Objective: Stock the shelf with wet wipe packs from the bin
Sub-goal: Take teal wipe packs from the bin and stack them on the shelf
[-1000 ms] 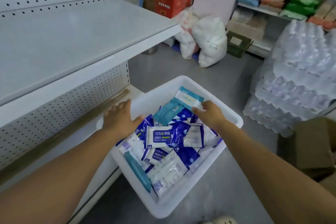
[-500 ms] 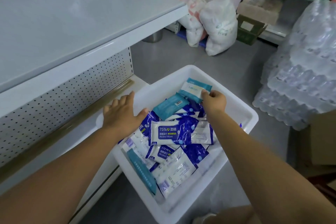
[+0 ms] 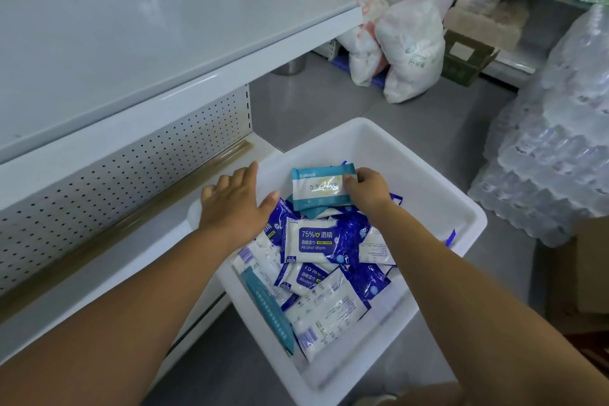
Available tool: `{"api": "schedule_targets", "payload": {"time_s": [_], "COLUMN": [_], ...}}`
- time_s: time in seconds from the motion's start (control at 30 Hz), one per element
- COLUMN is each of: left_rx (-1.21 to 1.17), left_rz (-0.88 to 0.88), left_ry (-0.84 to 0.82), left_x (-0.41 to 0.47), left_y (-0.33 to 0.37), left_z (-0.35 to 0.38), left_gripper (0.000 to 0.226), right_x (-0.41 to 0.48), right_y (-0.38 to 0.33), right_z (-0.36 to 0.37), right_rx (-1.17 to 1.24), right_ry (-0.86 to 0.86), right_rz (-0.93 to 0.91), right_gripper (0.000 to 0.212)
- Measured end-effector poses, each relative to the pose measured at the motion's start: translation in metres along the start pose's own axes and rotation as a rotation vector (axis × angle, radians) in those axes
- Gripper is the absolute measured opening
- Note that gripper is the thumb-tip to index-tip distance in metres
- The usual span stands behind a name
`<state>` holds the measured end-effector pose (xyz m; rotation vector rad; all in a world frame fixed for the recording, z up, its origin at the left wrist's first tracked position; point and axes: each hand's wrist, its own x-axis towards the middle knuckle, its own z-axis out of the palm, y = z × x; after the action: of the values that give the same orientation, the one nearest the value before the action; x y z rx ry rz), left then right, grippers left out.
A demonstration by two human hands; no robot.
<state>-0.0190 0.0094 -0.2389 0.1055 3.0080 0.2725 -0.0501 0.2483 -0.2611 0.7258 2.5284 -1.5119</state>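
right hand (image 3: 367, 189) pinching teal pack (image 3: 321, 186), lifted

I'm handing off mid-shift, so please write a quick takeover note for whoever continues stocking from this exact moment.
Left hand: open, resting flat on the left rim of the white bin.
Right hand: pinching a teal-edged pack, lifted at the far end of the pile.
Blue alcohol-wipe packs and others lie heaped in the bin.
Done: one pack picked up; none shows on the shelf yet.
Left: set this pack on the shelf, then move the rest over.
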Motion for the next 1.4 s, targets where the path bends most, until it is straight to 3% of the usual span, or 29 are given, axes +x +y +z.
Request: {"api": "schedule_targets", "payload": {"time_s": [0.37,0.57,0.87,1.0,1.07,1.17,1.27,1.33,1.4], "left_rx": [-0.004,-0.006,-0.014,-0.066,-0.207,-0.633,-0.885,-0.969,-0.991], "left_rz": [-0.005,-0.005,0.000,-0.003,0.012,0.084,0.136,0.155,0.128], "left_ry": [0.016,0.021,0.029,-0.006,0.005,-0.042,-0.187,-0.233,-0.231], "left_x": [-0.001,-0.002,-0.003,-0.002,-0.004,-0.014,-0.026,-0.030,-0.036], "left_y": [0.002,0.003,0.003,0.001,0.002,0.007,0.019,0.022,0.015], "left_z": [0.000,0.000,-0.001,-0.004,-0.010,-0.025,-0.045,-0.057,-0.065], "left_gripper": [0.071,0.072,0.072,0.087,0.094,0.094,0.070,0.046,0.037], "right_x": [0.002,-0.002,-0.021,-0.047,-0.063,-0.087,-0.104,-0.109,-0.112], "right_y": [-0.002,-0.002,0.007,-0.001,-0.009,-0.024,-0.042,-0.051,-0.056], "right_z": [0.006,0.005,-0.008,-0.020,-0.028,-0.040,-0.046,-0.046,-0.042], "right_rx": [-0.148,-0.195,0.174,0.301,0.380,0.469,0.557,0.586,0.600], "right_ry": [-0.014,-0.043,0.074,0.065,0.033,-0.057,-0.202,-0.260,-0.288], "right_rz": [-0.086,-0.098,-0.041,-0.095,-0.134,-0.212,-0.254,-0.261,-0.241], "right_gripper": [0.022,0.013,0.007,0.006,0.006,0.006,0.006,0.007,0.015]}}
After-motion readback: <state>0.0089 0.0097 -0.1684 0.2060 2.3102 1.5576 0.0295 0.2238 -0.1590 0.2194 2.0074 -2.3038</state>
